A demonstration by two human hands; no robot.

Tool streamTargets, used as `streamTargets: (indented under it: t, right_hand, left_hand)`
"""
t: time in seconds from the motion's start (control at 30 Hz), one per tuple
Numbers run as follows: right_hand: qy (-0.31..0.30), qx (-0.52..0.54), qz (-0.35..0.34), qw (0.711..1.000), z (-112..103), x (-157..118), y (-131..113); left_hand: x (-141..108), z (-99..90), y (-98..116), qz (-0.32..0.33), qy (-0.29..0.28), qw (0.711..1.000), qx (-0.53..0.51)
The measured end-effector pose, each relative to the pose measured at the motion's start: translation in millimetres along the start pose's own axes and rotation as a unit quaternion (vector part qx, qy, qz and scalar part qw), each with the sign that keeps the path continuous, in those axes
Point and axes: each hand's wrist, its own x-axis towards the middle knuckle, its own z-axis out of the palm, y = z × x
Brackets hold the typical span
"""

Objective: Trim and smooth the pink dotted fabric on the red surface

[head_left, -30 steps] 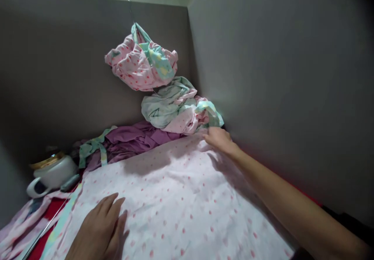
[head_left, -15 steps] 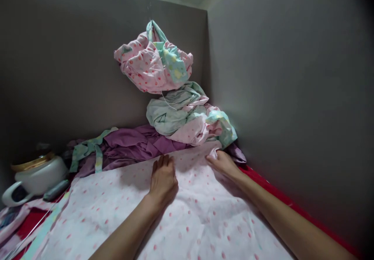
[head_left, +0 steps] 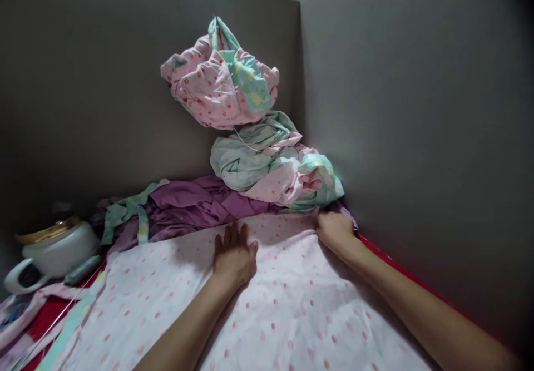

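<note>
A white cloth with pink dots [head_left: 267,310] lies spread out in front of me, with some wrinkles on the right. My left hand [head_left: 234,254] rests flat on it near the far edge, fingers spread. At the cloth's far right corner, my right hand [head_left: 336,229] is closed on the edge, its fingertips partly hidden. Just beyond that hand sits a heap of pale green and pink fabric [head_left: 246,162]. Purple fabric [head_left: 192,201] lies bunched along the cloth's far edge.
A bundle of pink dotted and green fabric [head_left: 204,90] hangs by the grey back wall [head_left: 83,82]. On the left are a white mug [head_left: 62,248] and green and pink strips [head_left: 70,326]. A grey wall [head_left: 417,109] rises on the right above a red surface [head_left: 400,265].
My right hand has moved slightly right with the cloth's corner, drawing the far edge outward. My left hand's fingers and thumb have spread apart. The view has shifted a little.
</note>
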Motion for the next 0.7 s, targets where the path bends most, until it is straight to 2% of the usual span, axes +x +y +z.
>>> streamTargets:
  t: [0.07, 0.1, 0.13, 0.2, 0.27, 0.3, 0.37, 0.43, 0.5, 0.53, 0.6, 0.67, 0.7]
  right_hand:
    - [0.009, 0.017, -0.047, 0.999, -14.1, -27.4, -21.2]
    - [0.016, 0.043, -0.092, 0.995, -16.9, -44.5, -33.4]
    - [0.016, 0.113, -0.163, 0.98, -16.0, -62.4, -45.1]
    - [-0.046, 0.216, -0.279, 0.934, -4.1, -94.9, -61.0]
    - [-0.096, 0.204, -0.299, 0.927, 16.0, -115.4, -57.9]
    - [-0.117, 0.178, -0.272, 0.938, 26.4, -119.5, -47.6]
    - [-0.143, 0.111, -0.183, 0.966, 42.5, -116.3, -12.2]
    - [-0.126, 0.047, -0.086, 0.987, 47.3, -103.2, 30.8]
    - [-0.118, -0.003, 0.003, 0.993, 38.9, -88.3, 61.6]
    - [-0.119, -0.015, 0.025, 0.992, 31.0, -82.3, 67.0]
    - [-0.101, 0.006, -0.005, 0.995, 13.6, -75.1, 53.4]
    - [-0.047, 0.094, -0.147, 0.984, 2.3, -71.4, 15.1]
    - [-0.037, 0.14, -0.226, 0.963, 1.0, -68.6, -7.5]
  left_hand:
    - [-0.3, 0.0, -0.1, 0.002, 0.009, 1.0, -0.001]
    - [-0.6, -0.4, -0.1, 0.003, 0.012, 1.0, 0.0]
    - [-0.9, -1.0, -0.2, 0.006, 0.016, 1.0, 0.003]
    - [-1.4, -2.3, -0.4, 0.009, 0.016, 1.0, 0.009]
    - [-1.5, -3.1, -0.8, 0.01, 0.008, 1.0, 0.011]
    - [-1.4, -3.0, -1.1, 0.009, 0.006, 1.0, 0.009]
    - [-0.8, -2.2, -1.4, 0.008, 0.008, 1.0, 0.006]
    - [0.0, -0.9, -1.5, 0.01, 0.016, 1.0, 0.001]
    - [0.5, 0.2, -1.2, 0.008, 0.021, 1.0, -0.005]
    - [0.6, 0.4, -1.1, 0.006, 0.022, 1.0, -0.008]
    - [0.2, -0.2, -0.7, 0.002, 0.027, 1.0, -0.011]
    - [-0.9, -2.0, -0.7, 0.001, 0.028, 1.0, -0.008]
    - [-1.6, -3.2, -0.8, 0.006, 0.025, 1.0, -0.005]
